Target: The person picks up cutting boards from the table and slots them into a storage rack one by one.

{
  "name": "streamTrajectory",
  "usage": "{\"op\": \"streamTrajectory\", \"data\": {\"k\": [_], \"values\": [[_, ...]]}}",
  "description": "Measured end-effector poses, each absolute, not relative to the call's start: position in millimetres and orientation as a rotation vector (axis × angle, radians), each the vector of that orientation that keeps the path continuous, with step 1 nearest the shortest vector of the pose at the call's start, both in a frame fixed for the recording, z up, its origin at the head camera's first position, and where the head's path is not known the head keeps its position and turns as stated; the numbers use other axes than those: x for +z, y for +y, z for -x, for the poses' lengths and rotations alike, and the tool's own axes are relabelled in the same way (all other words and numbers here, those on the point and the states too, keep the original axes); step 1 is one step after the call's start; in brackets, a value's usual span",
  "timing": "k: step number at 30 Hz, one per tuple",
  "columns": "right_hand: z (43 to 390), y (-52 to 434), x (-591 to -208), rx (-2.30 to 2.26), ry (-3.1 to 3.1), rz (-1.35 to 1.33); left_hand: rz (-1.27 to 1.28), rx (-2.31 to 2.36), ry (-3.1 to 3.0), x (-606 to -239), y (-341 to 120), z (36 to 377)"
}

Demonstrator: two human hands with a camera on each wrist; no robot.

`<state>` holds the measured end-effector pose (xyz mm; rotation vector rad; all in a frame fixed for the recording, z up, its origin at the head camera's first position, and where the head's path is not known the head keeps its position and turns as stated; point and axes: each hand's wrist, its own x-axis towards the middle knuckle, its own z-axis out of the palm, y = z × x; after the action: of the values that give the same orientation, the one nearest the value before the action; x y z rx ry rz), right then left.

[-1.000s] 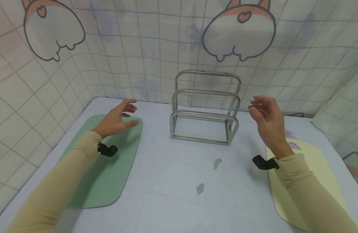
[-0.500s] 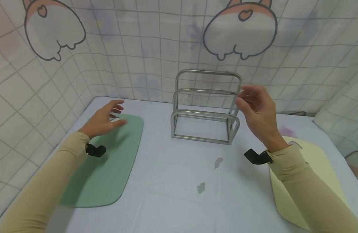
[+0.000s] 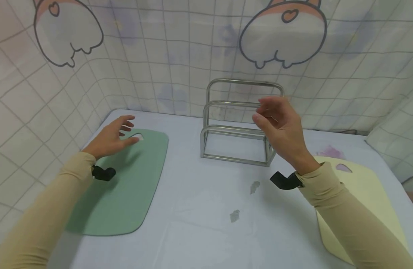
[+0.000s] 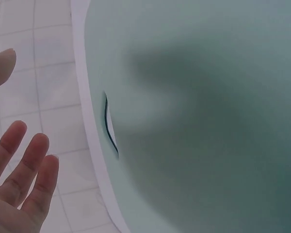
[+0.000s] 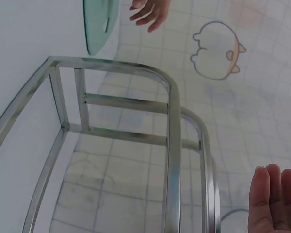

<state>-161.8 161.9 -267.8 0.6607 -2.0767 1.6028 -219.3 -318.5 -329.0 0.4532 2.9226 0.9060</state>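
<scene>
My left hand (image 3: 110,138) hovers over the far end of a green cutting board (image 3: 125,194), its thumb near the handle slot. The fingers are loosely bent and hold nothing; in the left wrist view they (image 4: 26,174) appear beyond the board's slotted edge. A silver metal rack (image 3: 234,160) with several upright hoops stands at the back middle of the table. My right hand (image 3: 283,129) is raised in front of the rack's right side and hides part of its hoops. Its fingers (image 5: 274,199) hold nothing and sit beside the hoops in the right wrist view.
A pale yellow cutting board (image 3: 364,198) with a handle slot lies at the right, partly under the right sleeve (image 3: 351,209). The white table (image 3: 193,224) has two grey patches. A grid-patterned curtain (image 3: 179,56) with cartoon prints closes off the back and sides.
My right hand has moved left from above the yellow board to in front of the rack. My left hand has drawn back a little to the left over the green board.
</scene>
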Motion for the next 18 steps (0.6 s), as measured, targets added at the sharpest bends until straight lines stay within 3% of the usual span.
{"op": "streamTrajectory", "data": {"k": [18], "values": [[156.6,113.9,-273.0,1.69,-2.223,-0.861,-0.371,0.829,2.927,-333.7,-345.6,213.0]]}}
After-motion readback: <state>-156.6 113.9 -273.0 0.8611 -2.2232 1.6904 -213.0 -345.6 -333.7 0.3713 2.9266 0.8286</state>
